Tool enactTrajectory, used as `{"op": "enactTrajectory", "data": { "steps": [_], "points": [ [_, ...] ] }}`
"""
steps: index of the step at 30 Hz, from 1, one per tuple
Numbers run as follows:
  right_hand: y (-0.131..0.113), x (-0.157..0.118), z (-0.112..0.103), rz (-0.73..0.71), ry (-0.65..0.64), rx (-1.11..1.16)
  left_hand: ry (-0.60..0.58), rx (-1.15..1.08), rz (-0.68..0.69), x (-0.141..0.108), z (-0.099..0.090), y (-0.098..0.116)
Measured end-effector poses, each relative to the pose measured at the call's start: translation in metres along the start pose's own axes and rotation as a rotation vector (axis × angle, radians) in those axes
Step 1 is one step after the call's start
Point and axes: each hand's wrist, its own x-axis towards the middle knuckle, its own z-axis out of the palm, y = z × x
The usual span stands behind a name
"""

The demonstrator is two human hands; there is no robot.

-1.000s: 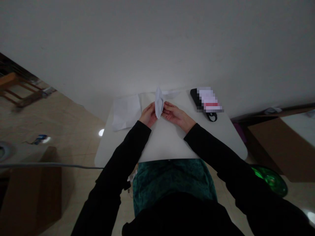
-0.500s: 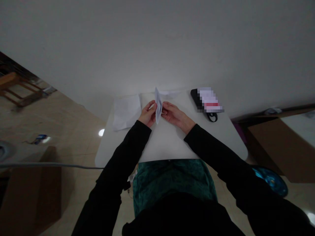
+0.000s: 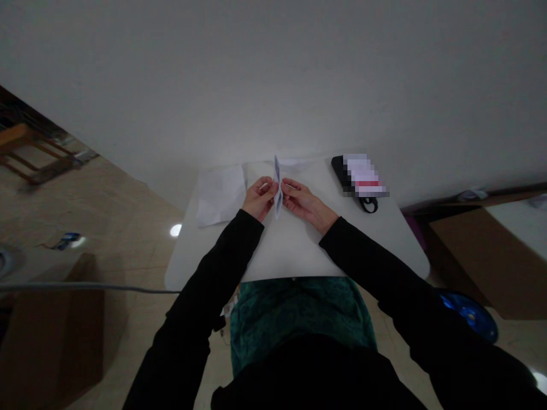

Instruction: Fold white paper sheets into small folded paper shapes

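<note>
A folded white paper (image 3: pixel 277 165) stands upright, nearly edge-on to the camera, above the middle of the white table (image 3: pixel 294 250). My left hand (image 3: pixel 259 197) is closed on its left side, the thumb pressed against the paper. On the right side, my right hand (image 3: pixel 301 200) grips it with thumb and fingertips. Flat on the table to the left lies a white sheet with creases (image 3: pixel 220 193). Another pale sheet (image 3: pixel 294 165) lies behind the hands at the wall edge, partly hidden.
A black case (image 3: pixel 339 167) with a strap and a blurred white and red item on it lies at the table's right. The wall (image 3: pixel 273 85) rises directly behind the table. Cardboard boxes (image 3: pixel 491 256) stand on the right; a wooden stool (image 3: pixel 25 148) is far left.
The folded paper has shifted slightly right and its two sides look pressed closer together at the middle. My left hand has moved a little right with it; my right hand has barely moved.
</note>
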Motion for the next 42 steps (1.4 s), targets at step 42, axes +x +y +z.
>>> {"op": "enactTrajectory", "data": {
  "steps": [42],
  "points": [
    [0.011,-0.004,0.004,0.021,-0.086,-0.160,0.154,-0.001,-0.266,0.012,-0.005,0.001]
  ]
}}
